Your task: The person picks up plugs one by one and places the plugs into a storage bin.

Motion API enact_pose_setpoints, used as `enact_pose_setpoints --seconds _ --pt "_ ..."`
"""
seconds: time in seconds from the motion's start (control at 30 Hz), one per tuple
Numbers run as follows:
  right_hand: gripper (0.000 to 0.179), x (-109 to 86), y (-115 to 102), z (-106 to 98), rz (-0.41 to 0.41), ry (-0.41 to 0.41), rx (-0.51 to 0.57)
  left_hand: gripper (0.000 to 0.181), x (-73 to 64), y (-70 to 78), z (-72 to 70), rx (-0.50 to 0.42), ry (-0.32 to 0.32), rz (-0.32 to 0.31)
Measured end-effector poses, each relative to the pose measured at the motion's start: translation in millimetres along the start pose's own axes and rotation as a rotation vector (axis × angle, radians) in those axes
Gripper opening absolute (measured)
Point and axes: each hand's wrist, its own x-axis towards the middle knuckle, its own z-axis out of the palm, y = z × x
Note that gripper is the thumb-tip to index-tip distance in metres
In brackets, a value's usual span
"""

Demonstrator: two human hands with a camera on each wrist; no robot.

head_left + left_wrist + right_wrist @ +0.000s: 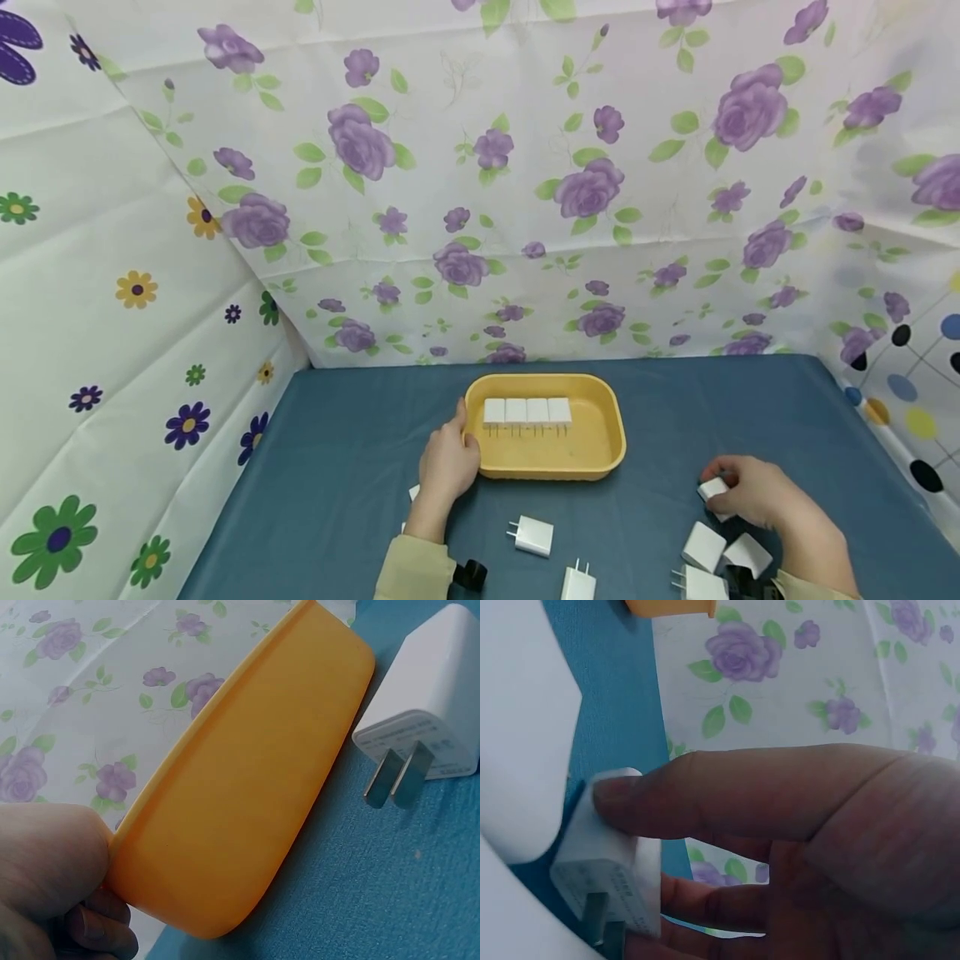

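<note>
At the left end of a yellow plastic tray, my left hand grips the rim. The left wrist view shows its thumb against the tray's outer wall, with the other fingers curled. Inside the tray, several white charger plugs stand in a row side by side, prongs toward me. Over on the right, my right hand pinches a white charger plug between thumb and fingers. In the right wrist view, the metal prongs of that held plug point down.
Several loose white plugs lie bunched below my right hand. Two more, a sideways plug and an upright-pronged plug, lie in front of the tray. My left forearm partly hides other white pieces. Flowered sheeting rises behind the blue tabletop.
</note>
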Motion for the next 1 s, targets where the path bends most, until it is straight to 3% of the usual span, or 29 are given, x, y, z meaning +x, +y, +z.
enact_pose_setpoints --seconds 0.13,0.3,0.43,0.63,0.83,1.0 --pt "0.026 0.4 0.4 1.1 0.0 0.027 0.019 0.062 -1.5 -1.2 -0.8 0.001 -0.004 0.002" --pt "0.037 -1.6 -6.8 -6.6 -0.078 0.133 0.085 0.062 -1.5 -2.1 -1.8 0.001 0.0 0.001" --pt "0.052 -9.2 -27.4 -10.8 -0.119 0.191 0.178 0.062 -0.4 -2.4 -0.9 0.003 0.009 0.007" --pt "0.057 -16.1 -74.8 1.4 -0.223 0.19 0.245 0.062 -0.9 -2.8 1.6 -0.001 0.0 0.006" --pt "0.047 6.3 -129.3 19.6 -0.285 0.169 0.211 0.063 0.7 -3.1 0.3 0.005 0.01 0.003" --pt "0.037 34.9 -156.4 41.9 -0.282 0.233 0.091 0.063 0.3 -2.3 -0.2 -0.001 -0.001 0.004"
